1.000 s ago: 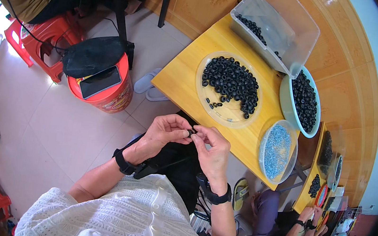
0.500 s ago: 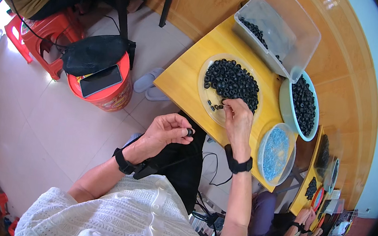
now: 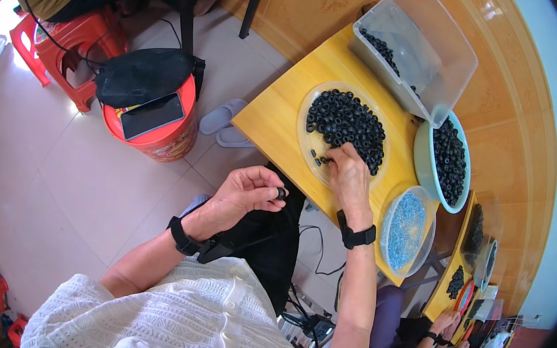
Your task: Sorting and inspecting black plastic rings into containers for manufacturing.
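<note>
Between the thumb and fingers of my left hand (image 3: 248,190) is a small round black part (image 3: 281,193), ring-like, held over my lap. My right hand (image 3: 351,180) reaches over the near side of a clear round tray (image 3: 303,135), fingertips pinched together down among the parts; whether they grip one is hidden. A heap of small black rings (image 3: 349,118) covers much of that tray. Several little black pieces (image 3: 318,158) lie apart from the heap, just left of my right fingertips.
The yellow table (image 3: 269,113) also bears a clear plastic bin (image 3: 415,44), a pale blue bowl of black rings (image 3: 449,161) and a tub of blue bits (image 3: 406,229). To the left stands a red bucket (image 3: 163,138) with a phone (image 3: 152,116) on top. Another person's hands (image 3: 447,322) work at the far right.
My right hand stays at the tray, its wrist slightly higher and the fingertips a little deeper by the heap. The left hand holds its black part in the same place. The view has shifted slightly.
</note>
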Tool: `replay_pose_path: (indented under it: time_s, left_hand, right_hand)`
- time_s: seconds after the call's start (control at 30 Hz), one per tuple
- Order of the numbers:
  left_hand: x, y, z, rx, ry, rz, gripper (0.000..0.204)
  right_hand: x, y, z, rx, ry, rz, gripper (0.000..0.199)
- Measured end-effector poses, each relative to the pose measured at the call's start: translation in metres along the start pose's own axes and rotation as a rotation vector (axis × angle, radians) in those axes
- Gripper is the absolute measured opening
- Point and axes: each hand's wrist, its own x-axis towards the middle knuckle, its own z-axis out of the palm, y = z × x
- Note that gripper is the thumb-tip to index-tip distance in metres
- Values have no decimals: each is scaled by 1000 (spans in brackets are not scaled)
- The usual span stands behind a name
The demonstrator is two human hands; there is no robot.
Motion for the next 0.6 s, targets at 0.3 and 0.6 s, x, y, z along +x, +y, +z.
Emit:
replay_pose_path:
  time_s: [0.3,0.6]
  left_hand:
    - [-1,0,4,5,12,-15,11]
    - [1,-3,3,7,-5,-19,12]
  right_hand:
    - [-14,12,3,352,120,174,25]
    - [-49,-29,-20,1238,-23,578,16]
